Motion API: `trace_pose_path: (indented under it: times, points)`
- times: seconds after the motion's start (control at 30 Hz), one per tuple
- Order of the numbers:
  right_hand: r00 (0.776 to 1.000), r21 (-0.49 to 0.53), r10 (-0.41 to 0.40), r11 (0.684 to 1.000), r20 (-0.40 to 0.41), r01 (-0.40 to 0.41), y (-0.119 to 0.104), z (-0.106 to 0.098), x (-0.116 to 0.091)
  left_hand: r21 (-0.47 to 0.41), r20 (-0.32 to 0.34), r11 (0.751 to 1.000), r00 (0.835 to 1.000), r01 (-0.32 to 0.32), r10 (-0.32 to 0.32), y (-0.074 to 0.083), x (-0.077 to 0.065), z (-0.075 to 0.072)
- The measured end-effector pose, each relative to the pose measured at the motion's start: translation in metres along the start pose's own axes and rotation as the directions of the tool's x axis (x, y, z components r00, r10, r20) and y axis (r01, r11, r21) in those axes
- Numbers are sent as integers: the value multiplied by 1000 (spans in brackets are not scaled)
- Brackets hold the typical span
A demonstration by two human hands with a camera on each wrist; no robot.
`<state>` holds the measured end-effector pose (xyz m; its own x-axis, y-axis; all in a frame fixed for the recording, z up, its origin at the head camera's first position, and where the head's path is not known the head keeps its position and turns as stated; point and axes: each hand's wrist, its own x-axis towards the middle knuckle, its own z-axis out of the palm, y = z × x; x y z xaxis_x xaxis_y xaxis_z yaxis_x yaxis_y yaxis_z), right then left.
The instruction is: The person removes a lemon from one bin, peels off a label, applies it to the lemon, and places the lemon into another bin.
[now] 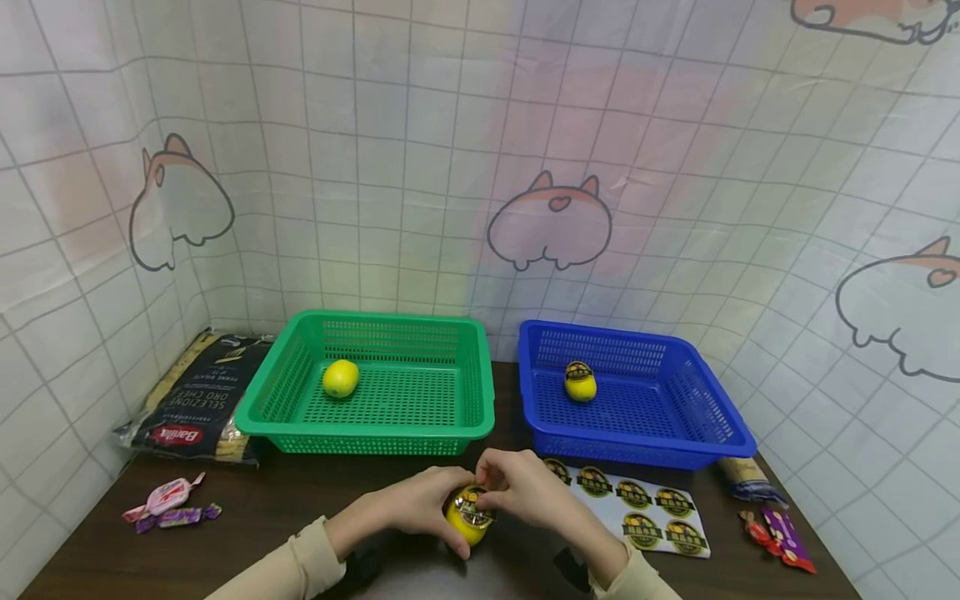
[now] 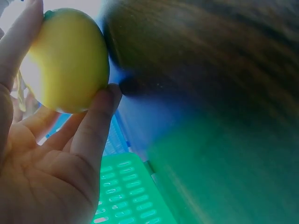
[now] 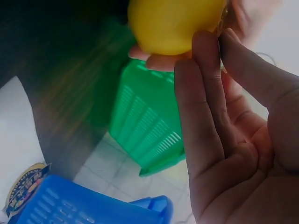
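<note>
Behind and around the table: one pale cloth backdrop (image 1: 405, 150), grid-lined, printed with cartoon animals. One dark wood-grain table (image 1: 300, 492), bearing all items below. One green basket (image 1: 367, 431), perforated, left of centre at the back. One blue basket (image 1: 637, 447), perforated, to its right, apart from it. One pasta bag (image 1: 198, 400), dark-fronted, lying just left of the green basket. One sticker sheet (image 1: 609, 508), white with black-and-gold round labels, lying in front of the blue basket, its upper left part behind the right forearm.

One left hand (image 1: 420, 504), thumb and fingers curved round opposite sides of a lemon. One right hand (image 1: 528, 492), fingers bent, thumb and fingertip pinching at the edge of a label. One small packet (image 1: 750, 481), partly hidden by the blue basket's right corner. Three lemons: the held lemon (image 1: 472, 537), between the hands at front centre; the green-basket lemon (image 1: 341, 379), toward the left end; the blue-basket lemon (image 1: 581, 390), labelled, toward the left end. Wrapped sweets (image 1: 168, 496), pink and purple, at left; red and purple wrappers (image 1: 787, 542) at right. One round label (image 1: 474, 497), against the held lemon.
</note>
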<state>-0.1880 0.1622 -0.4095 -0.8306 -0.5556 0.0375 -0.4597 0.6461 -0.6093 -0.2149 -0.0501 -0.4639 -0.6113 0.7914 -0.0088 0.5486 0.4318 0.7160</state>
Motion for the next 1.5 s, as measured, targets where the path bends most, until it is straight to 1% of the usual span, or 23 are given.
trace_pose_path:
  times: [0.13, 0.4, 0.6, 0.8, 1.0, 1.23, 1.5]
  points:
    - [1000, -6, -1, 1000, 0, 1, 2, 2, 1, 1, -11, 1000, 1000, -4, 4, 1, -1, 0]
    - [1000, -23, -2, 1000, -1, 2, 4, 4, 2, 43, -40, 999, 999, -7, 9, 4, 0, 0]
    - [1000, -11, 2, 1000, 22, -2, 5, 5, 4, 13, -32, 1000, 999, -5, 5, 4, 0, 0]
    - [999, -44, -26, 999, 31, 28, 7, 5, 6, -9, -25, 1000, 1000, 2, -3, 1, -1, 1]
    - [998, -61, -52, 997, 37, 55, 8, 6, 8, -21, -19, 1000, 1000, -7, 7, 1, -1, 1]
    - [997, -23, -67, 997, 44, 68, 8, 6, 7, -51, -21, 999, 1000, 5, -7, 0, -1, 1]
    - [997, -14, -64, 998, 44, 65, 9, 8, 6, -78, -13, 997, 1000, 18, -19, -3, -1, 3]
